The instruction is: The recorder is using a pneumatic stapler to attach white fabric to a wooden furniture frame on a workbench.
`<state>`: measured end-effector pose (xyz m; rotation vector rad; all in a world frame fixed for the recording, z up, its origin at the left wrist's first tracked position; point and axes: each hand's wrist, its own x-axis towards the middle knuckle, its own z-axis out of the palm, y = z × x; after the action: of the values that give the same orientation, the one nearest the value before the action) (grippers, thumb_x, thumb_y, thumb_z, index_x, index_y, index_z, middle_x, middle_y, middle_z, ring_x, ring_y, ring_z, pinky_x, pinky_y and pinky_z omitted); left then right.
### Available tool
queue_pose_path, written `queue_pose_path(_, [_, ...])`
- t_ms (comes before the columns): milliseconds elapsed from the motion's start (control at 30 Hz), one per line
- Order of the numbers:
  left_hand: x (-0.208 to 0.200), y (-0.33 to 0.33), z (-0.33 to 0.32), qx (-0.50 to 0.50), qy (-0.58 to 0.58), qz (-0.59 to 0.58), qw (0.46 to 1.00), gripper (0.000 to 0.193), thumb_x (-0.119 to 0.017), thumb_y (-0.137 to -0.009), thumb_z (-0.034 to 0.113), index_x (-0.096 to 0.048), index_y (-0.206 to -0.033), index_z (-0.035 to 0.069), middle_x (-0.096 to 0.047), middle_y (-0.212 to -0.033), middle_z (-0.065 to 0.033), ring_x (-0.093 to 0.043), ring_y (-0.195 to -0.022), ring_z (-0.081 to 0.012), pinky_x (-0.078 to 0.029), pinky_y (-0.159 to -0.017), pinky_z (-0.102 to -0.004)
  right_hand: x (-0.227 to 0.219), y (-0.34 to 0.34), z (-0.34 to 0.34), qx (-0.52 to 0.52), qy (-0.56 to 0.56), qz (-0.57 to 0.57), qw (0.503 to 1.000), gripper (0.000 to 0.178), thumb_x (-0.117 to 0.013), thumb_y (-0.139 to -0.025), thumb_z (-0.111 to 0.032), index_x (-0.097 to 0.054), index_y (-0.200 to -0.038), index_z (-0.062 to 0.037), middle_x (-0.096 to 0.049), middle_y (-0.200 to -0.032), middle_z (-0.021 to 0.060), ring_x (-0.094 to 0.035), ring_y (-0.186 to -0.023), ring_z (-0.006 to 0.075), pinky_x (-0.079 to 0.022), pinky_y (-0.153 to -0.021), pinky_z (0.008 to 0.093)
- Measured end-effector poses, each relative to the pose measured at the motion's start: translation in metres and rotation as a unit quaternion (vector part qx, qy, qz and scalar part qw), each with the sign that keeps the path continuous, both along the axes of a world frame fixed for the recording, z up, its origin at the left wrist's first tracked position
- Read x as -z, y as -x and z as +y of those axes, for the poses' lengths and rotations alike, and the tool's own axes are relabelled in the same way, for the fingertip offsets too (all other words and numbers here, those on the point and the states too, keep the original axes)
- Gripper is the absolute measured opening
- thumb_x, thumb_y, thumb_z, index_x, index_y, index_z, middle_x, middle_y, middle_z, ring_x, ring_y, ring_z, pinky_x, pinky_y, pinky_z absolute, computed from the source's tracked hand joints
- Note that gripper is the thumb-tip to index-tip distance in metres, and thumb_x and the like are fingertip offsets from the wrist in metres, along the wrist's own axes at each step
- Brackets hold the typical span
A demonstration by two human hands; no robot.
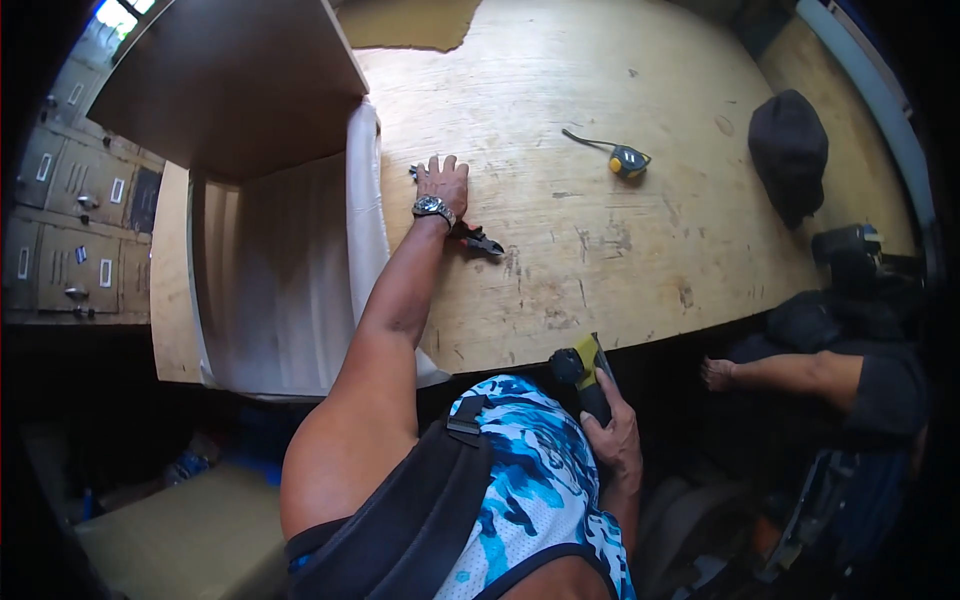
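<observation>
My left hand [443, 188] reaches out over the wooden tabletop, palm down with its fingers apart; a metal watch is on the wrist. Under and beside that wrist lies a pair of pliers [484, 242] with dark jaws and a bit of orange showing; the rest is hidden by my hand. A small dark object [414, 173] peeks out by my fingers, too small to name. Close to my body, below the table's front edge, my right hand [618, 432] is closed around a yellow-green and black staple gun [590, 375].
An open box-like frame lined with pale fabric [290, 270] stands left of my arm. A tape measure [628, 162] and a dark cap [790, 150] lie on the tabletop [600, 270]. Another person's arm [800, 375] rests at right. Metal lockers [85, 220] line the far left.
</observation>
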<state>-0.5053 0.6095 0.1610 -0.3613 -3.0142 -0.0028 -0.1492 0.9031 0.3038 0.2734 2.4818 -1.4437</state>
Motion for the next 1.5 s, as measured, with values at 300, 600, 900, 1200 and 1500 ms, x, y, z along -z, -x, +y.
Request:
queue_pose_path(300, [0.023,0.014,-0.012,-0.014,-0.097,0.026,0.995,0.013,-0.055,-0.09,0.015,-0.065,-0.098,0.013,-0.064,-0.099,-0.0095,-0.061,-0.097,-0.0274,-0.048,-0.086,-0.0437,0.015,-0.003,0.008,0.133,0.055,-0.054,0.988,0.065,-0.06,-0.082,-0.008,-0.043,-0.145,-0.0012,-0.066,-0.103,0.0147,-0.064,-0.093,0.023,-0.051,-0.087,0.0341])
queue_pose_path(600, [0.009,0.052,0.116,0.072,-0.329,-0.129,0.933,0.018,-0.06,-0.084,0.014,-0.071,-0.098,0.011,-0.059,-0.109,-0.0196,-0.061,-0.103,-0.0366,-0.052,-0.088,-0.0437,-0.004,-0.016,0.014,0.162,0.037,-0.037,0.985,0.069,-0.063,-0.081,-0.013,-0.042,-0.146,-0.0022,-0.066,-0.107,0.0173,-0.065,-0.097,0.026,-0.051,-0.09,0.0367])
queue_pose_path(900, [0.004,0.085,0.097,-0.12,-0.684,-0.235,0.68,0.06,-0.085,-0.072,0.023,-0.062,-0.12,-0.002,-0.071,-0.104,-0.0123,-0.068,-0.086,-0.0179,-0.055,-0.071,-0.0295,-0.026,-0.036,0.018,0.145,-0.028,0.01,0.989,0.066,-0.063,-0.082,-0.011,-0.043,-0.143,0.0004,-0.064,-0.113,0.0191,-0.064,-0.104,0.0273,-0.049,-0.095,0.0367])
queue_pose_path(1200, [-0.024,0.003,0.089,-0.206,-0.789,-0.202,0.542,0.025,-0.065,-0.088,0.019,-0.059,-0.106,0.004,-0.064,-0.087,-0.0075,-0.066,-0.074,-0.0197,-0.054,-0.061,-0.0335,-0.026,-0.124,0.002,0.149,0.03,-0.028,0.988,0.069,-0.063,-0.084,-0.016,-0.039,-0.148,-0.005,-0.063,-0.112,0.0164,-0.062,-0.105,0.0278,-0.048,-0.096,0.0426])
queue_pose_path(1500, [-0.147,-0.024,0.139,0.071,-0.709,-0.067,0.699,0.027,-0.061,-0.099,0.023,-0.06,-0.11,-0.001,-0.065,-0.086,-0.0085,-0.068,-0.084,-0.018,-0.058,-0.074,-0.0316,0.005,-0.233,0.01,0.22,0.065,-0.054,0.972,0.072,-0.073,-0.085,-0.032,-0.041,-0.144,-0.0058,-0.054,-0.133,0.0223,-0.055,-0.123,0.0368,-0.048,-0.1,0.049])
